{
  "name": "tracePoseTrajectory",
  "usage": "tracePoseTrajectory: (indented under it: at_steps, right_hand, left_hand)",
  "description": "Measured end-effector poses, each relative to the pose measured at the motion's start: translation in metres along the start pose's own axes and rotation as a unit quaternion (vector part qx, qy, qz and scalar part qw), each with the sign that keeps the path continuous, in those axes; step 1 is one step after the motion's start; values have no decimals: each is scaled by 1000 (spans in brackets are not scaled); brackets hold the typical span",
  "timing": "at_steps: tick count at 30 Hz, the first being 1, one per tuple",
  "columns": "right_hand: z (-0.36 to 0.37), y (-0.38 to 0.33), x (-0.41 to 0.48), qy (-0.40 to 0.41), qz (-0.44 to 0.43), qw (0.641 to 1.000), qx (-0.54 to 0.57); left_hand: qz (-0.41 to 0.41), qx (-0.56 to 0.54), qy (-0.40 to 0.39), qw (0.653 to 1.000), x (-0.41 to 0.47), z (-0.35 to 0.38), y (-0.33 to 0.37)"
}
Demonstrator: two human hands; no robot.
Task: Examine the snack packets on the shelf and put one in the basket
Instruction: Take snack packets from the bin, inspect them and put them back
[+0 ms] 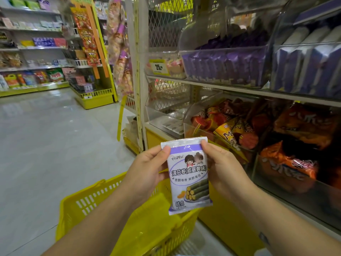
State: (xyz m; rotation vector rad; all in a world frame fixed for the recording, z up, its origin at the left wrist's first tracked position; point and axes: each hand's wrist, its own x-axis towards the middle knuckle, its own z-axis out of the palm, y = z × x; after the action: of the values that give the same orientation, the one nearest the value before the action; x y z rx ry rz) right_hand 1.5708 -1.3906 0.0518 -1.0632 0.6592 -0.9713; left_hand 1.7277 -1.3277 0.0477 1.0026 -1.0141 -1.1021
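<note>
In the head view, a purple-and-white packet (189, 177) is held upright in front of the chest, printed face toward the camera, by both hands at once. The left hand (147, 170) has its grip closed on the packet's left edge, thumb pressed near the top seal; the right hand (219, 167) is closed on the right edge in the same way, thumb at the upper corner. The packet hangs directly above the yellow basket (118, 206), which appears to be carried low at the left forearm — how it is hung cannot be told. To the right, the shelf (239, 89) carries clear bins of purple packs (223, 65) above and orange ones (228, 130) below.

The step in hand is judged to be the examining. It is best done with the packet kept flat and steady by its edges, so the print is not creased or covered by the thumbs. When the reading is finished, one grip should be released first — the right, probably — and the packet lowered into the basket rather than dropped.
</note>
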Motion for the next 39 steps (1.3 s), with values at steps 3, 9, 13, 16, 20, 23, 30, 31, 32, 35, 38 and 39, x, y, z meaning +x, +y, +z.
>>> tracePoseTrajectory:
  at_steps: [3,9,13,16,20,23,30,31,32,35,38,39]
  right_hand:
    - [-6,-5,1,-34,13,996,-83]
    - [-18,-10,-6,-231,211,939,-145]
    - [-17,-8,-6,-210,224,946,-106]
    - [-16,-9,-4,-182,206,960,-55]
    - [-17,-11,-2,-143,179,973,-19]
    - [-17,-11,-1,-133,144,980,-37]
    - [-5,0,-5,-108,7,980,-166]
    - [-3,2,-7,-127,14,977,-172]
    - [-1,4,-8,-138,26,974,-176]
    - [0,6,-8,-150,44,971,-180]
    - [-2,3,-8,-155,49,972,-171]
    - [-2,3,-8,-158,51,972,-166]
  left_hand:
    - [0,4,26,1000,0,-2,2]
    - [-25,-81,79,993,4,-12,13]
    - [-96,-108,76,987,5,-18,11]
    - [-162,-111,18,980,4,-22,11]
    - [-188,-79,-70,977,-1,-22,10]
    - [-140,-50,-34,988,-2,-16,10]
    - [-58,50,-16,997,-7,7,-1]
    - [-72,27,-33,996,-7,9,-3]
    - [-84,6,-48,995,-7,9,-6]
    - [-101,-62,-66,991,-5,10,-8]
    - [-116,-112,-66,985,-4,7,-5]
    - [-121,-121,-69,983,-3,6,-5]
